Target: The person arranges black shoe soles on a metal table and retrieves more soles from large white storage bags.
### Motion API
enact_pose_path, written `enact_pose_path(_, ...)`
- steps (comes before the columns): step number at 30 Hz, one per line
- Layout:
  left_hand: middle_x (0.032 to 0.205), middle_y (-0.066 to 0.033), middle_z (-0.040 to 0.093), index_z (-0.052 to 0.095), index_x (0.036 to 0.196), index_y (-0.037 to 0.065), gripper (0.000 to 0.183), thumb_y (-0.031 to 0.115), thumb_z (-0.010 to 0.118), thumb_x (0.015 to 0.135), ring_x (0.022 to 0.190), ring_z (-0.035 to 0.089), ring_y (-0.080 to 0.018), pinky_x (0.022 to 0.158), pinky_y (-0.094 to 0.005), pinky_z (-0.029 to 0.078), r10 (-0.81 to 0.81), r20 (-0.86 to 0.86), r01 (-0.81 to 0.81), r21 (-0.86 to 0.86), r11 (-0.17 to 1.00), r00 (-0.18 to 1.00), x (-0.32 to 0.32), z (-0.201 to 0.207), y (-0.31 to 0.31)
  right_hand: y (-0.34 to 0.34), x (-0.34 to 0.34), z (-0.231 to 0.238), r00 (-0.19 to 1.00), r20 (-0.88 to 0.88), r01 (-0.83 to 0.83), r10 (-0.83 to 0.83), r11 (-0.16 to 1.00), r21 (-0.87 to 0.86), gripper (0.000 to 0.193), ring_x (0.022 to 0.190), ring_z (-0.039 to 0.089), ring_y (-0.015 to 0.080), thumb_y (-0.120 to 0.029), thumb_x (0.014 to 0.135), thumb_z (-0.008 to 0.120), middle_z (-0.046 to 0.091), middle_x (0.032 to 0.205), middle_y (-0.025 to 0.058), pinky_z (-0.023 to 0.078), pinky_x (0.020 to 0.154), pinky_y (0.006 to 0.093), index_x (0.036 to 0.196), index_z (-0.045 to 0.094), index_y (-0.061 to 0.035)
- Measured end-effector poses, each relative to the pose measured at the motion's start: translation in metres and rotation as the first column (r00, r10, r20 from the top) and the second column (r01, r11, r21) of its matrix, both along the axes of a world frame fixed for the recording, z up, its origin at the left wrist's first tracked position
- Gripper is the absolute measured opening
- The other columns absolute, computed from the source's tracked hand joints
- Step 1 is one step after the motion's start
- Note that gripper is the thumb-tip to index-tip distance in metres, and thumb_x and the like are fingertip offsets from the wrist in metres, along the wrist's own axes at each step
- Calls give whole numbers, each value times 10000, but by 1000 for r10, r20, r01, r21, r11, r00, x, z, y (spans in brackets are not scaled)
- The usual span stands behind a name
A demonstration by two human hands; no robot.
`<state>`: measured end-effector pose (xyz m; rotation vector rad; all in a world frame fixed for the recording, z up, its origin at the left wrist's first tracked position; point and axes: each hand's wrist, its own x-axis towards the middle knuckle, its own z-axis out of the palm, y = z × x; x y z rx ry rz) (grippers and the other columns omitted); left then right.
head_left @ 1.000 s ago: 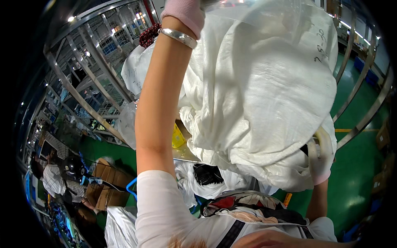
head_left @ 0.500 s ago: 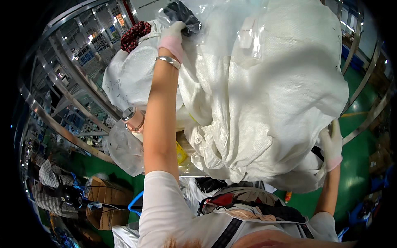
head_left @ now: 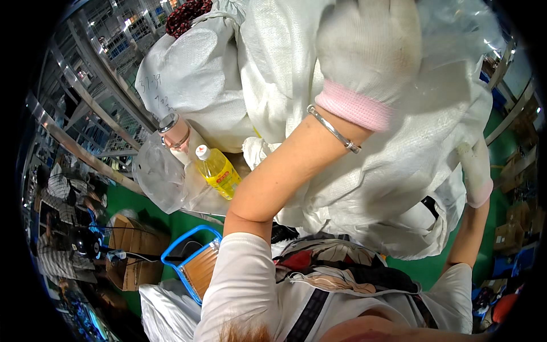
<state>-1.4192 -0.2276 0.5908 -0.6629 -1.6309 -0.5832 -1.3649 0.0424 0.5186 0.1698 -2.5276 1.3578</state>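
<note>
A large white woven sack (head_left: pixel 364 188) fills the middle, its loose folds hanging toward me. My left hand (head_left: pixel 370 57), in a white knit glove with a pink cuff, is over the sack's upper part; its fingers are blurred and cut off by the upper edge. Clear plastic film (head_left: pixel 456 28) lies on the sack to the right of that hand. At the sack's right side, my right hand (head_left: pixel 474 171), gloved the same way, is closed on its edge. Something dark shows through a gap in the folds close by.
Left of the sack stand a tied white sack (head_left: pixel 194 80), a pink tumbler (head_left: pixel 175 134) and a bottle of yellow liquid (head_left: pixel 219 172), beside a clear plastic bag (head_left: pixel 159 174). Metal rails (head_left: pixel 85 151) run along the left. Below are a blue-framed cart (head_left: pixel 196 262), a cardboard box (head_left: pixel 134 251) and a fan (head_left: pixel 85 242).
My left hand has swung right from the sack's upper left, where it held clear plastic with a dark item. My right hand has shifted slightly right and up. The yellow bottle has come into view.
</note>
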Motion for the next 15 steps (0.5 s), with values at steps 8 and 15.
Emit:
enact_pose_path(8, 888, -149, 608, 647, 867, 1, 206, 151, 590, 738, 776, 582, -299, 699, -415, 484, -344, -132, 336, -80, 938, 930, 41, -16, 104, 98, 53, -22, 877, 100, 320, -470, 415, -852, 442, 1070, 548, 200, -244, 982, 437, 553, 1236, 131, 438, 943, 356, 1318, 465, 42)
enact_pose_path(15, 981, -140, 601, 641, 914, 38, 221, 169, 570, 751, 771, 562, -223, 674, -376, 496, -340, 18, 328, -309, 893, 940, 33, -123, 201, 71, 81, -59, 845, -454, -99, -284, 750, -654, 484, 1201, 487, 209, -283, 1000, 373, 500, 1336, 146, 384, 1014, 346, 1350, 447, 42)
